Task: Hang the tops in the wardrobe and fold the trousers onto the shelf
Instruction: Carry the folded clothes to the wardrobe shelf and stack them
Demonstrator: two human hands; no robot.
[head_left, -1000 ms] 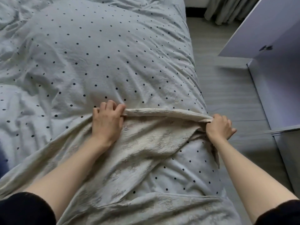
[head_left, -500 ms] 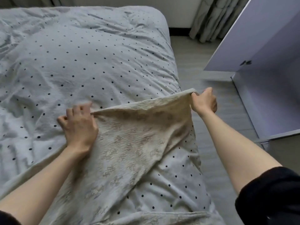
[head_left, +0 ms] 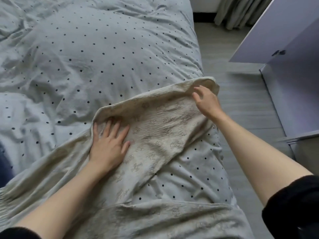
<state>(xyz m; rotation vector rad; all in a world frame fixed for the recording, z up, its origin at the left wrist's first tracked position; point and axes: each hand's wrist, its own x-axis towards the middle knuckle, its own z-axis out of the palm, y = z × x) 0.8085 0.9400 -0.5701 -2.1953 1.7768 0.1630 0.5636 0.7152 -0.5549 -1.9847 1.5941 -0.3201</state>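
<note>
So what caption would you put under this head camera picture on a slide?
Left hand pressing flat on beige patterned trousers spread over a polka-dot duvet, right hand open at their far edge.

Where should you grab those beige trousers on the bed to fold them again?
Probably at the folded top edge of the beige trousers, where the cloth lies doubled into a firm ridge. Pinch its two ends from above: the left hand presses flat near one end, and the right hand hovers open by the raised corner at the bed's edge. The rest lies spread flat on the dotted duvet.
</note>
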